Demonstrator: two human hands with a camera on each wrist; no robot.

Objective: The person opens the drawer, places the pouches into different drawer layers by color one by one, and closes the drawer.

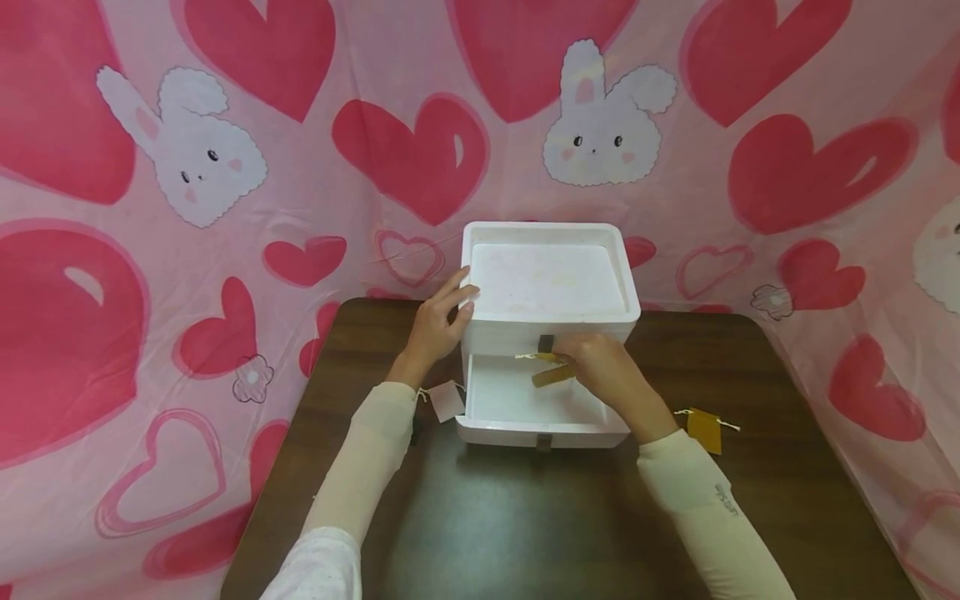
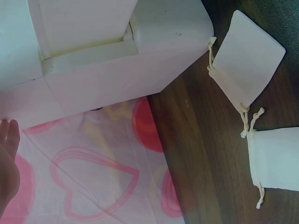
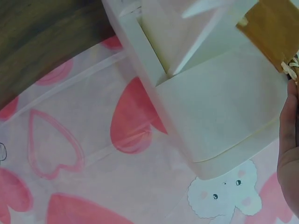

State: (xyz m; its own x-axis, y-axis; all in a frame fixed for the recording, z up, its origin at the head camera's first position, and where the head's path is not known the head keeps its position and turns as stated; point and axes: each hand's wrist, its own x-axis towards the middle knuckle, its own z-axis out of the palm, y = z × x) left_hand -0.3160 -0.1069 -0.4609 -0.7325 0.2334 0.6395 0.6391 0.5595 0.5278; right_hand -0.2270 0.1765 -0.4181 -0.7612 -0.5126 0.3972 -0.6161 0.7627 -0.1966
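Note:
A white two-tier drawer unit [image 1: 551,333] stands on the table with its lower drawer [image 1: 540,429] pulled out. My left hand [image 1: 438,325] rests against the unit's upper left side, fingers extended along the rim. Over the open drawer, my right hand [image 1: 603,371] pinches a mustard drawstring pouch [image 1: 553,377] near its corded end. That pouch hangs tilted above the drawer floor, also visible in the right wrist view as a mustard cloth [image 3: 273,32]. The right fingertips are partly hidden.
Left of the unit lie a white drawstring pouch [image 2: 247,60] and a second white pouch [image 2: 275,158]. Another mustard pouch [image 1: 703,431] lies on the dark wooden table [image 1: 510,517] to the right. A pink cloth with hearts and rabbits [image 1: 405,50] hangs behind.

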